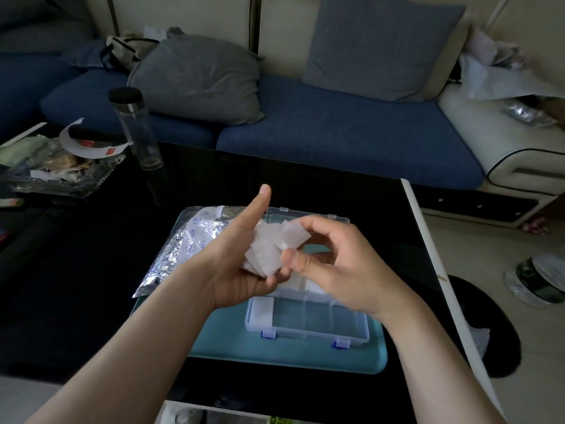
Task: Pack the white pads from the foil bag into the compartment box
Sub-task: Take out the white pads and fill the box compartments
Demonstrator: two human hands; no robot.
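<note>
Above the clear plastic compartment box (308, 338), the left hand (235, 270) is cupping thin, square white pads (264, 254), grip curled beneath; the right hand (339, 267) is pinching one of them. The crinkled foil bag (186, 243) is lying just left of the box.

- The left hand (238, 264) and right hand (342, 270) hang close together over the far half of the compartment box (308, 328). A bunch of white pads (267, 250) held between them screens that half from above.
- The near row of compartments lies uncovered; one loose pad (260, 312) fills its left cell.
- The open lid (308, 214) borders the box's far side.
- The foil bag (183, 246) lies just left of the box, under the left wrist.
- The teal mat (275, 358) is bare in front of the box.
- Left of the mat, the dark tabletop (76, 316) is open up to a clear bottle (136, 130) and a tray of scraps (55, 169), both well apart.
- On the right, only a narrow band of tabletop flanks the mat.
</note>
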